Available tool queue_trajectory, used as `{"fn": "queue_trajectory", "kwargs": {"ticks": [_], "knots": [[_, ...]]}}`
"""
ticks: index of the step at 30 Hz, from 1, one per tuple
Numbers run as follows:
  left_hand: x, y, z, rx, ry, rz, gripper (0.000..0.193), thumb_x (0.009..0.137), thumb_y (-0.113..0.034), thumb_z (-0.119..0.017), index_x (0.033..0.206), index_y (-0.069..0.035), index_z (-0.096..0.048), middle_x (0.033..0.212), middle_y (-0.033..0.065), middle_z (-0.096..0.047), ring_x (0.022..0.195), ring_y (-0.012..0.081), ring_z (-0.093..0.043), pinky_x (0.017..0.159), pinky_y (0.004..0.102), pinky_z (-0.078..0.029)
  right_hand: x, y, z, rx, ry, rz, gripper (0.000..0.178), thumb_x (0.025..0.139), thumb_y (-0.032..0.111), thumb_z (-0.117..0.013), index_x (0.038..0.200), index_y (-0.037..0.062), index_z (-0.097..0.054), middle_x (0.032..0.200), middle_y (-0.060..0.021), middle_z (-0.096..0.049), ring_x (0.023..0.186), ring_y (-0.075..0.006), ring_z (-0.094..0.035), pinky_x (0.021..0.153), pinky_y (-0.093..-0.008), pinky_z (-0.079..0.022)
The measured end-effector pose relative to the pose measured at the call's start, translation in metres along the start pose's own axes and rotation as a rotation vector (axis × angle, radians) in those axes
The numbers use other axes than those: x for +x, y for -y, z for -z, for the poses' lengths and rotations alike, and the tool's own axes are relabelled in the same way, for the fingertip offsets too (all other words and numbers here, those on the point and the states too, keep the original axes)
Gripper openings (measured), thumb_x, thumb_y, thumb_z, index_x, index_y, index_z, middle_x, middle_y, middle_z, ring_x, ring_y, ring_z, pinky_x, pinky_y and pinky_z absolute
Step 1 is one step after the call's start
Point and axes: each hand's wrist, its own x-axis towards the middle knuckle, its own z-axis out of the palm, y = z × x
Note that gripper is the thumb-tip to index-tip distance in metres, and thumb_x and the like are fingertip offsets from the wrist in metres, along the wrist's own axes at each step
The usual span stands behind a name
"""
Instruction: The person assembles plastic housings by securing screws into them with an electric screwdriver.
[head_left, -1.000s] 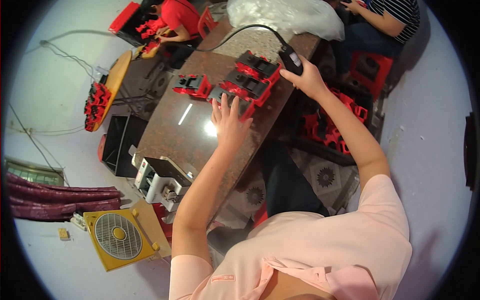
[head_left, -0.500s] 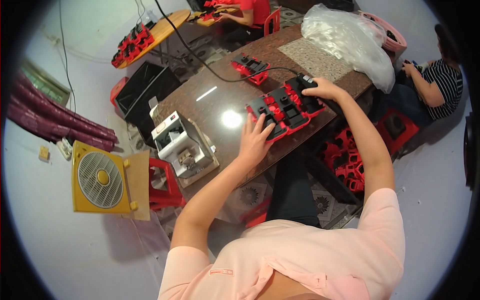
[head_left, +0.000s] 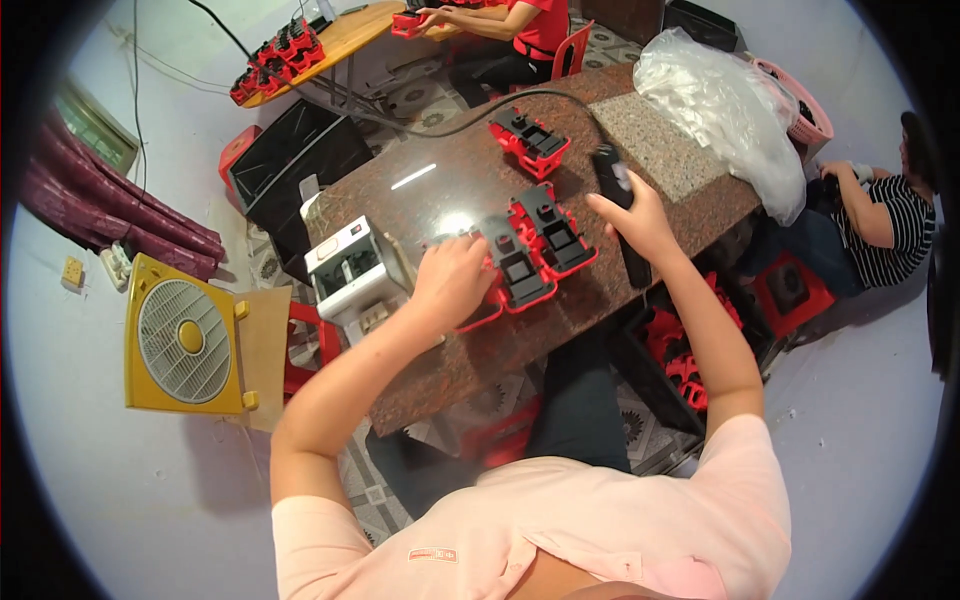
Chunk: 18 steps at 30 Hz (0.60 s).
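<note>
My right hand [head_left: 645,218] is wrapped round a black, stick-shaped electric screwdriver [head_left: 632,262], held upright over the table with its cord running from the top. To its left, red-and-black plastic housings [head_left: 550,240] stand side by side on the table. My left hand [head_left: 453,282] has its fingers bent over the leftmost of these, a housing largely covered by the hand. Farther back sits another red-and-black housing [head_left: 530,143], apart from the row and touched by neither hand.
A white-and-black machine [head_left: 350,262] stands at the table's left edge. Clear plastic bags [head_left: 715,110] lie at the far right. Below the right edge is a black crate [head_left: 660,370] of red parts. A yellow fan [head_left: 185,335] is at left; two people sit nearby.
My left hand has slid left, its spread fingers now bent, and the row of housings has shifted left. The screwdriver has come away from the row's right end and stands more upright.
</note>
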Motion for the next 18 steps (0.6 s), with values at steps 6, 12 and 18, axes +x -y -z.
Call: {"fn": "queue_trajectory", "kwargs": {"ticks": [6,12,18], "knots": [[0.183,0.018,-0.054,0.089,-0.204,-0.046,0.034,0.085,-0.031,-0.071,0.108,-0.007,-0.063,0.102,0.0166,-0.063,0.1,0.0368,-0.061,0.083,0.047,-0.051,-0.085,0.01,0.039,0.383,-0.148,-0.077,0.034,0.086,0.007,-0.068,0.114,-0.0039,-0.053,0.079,-0.0109,-0.068,0.053,-0.0118,-0.059,0.052,-0.0262,-0.049],[0.276,0.024,-0.124,0.327,-0.288,0.132,0.041,0.077,-0.037,-0.076,0.098,-0.003,-0.065,0.107,0.012,-0.06,0.109,0.0308,-0.056,0.085,0.0457,-0.049,-0.155,-0.017,0.071,0.353,-0.275,-0.175,0.044,0.081,0.006,-0.072,0.118,-0.0044,-0.053,0.079,-0.0114,-0.068,0.06,-0.0133,-0.062,0.059,-0.0276,-0.053],[0.229,-0.002,-0.074,0.105,-0.453,-0.252,0.044,0.069,-0.028,-0.077,0.101,-0.001,-0.065,0.127,0.0183,-0.058,0.125,0.0357,-0.048,0.099,0.0473,-0.045,-0.156,-0.022,0.086,0.444,-0.271,-0.074,0.044,0.083,0.007,-0.067,0.123,-0.0027,-0.051,0.08,-0.0128,-0.067,0.061,-0.0155,-0.062,0.061,-0.0281,-0.053]]}}
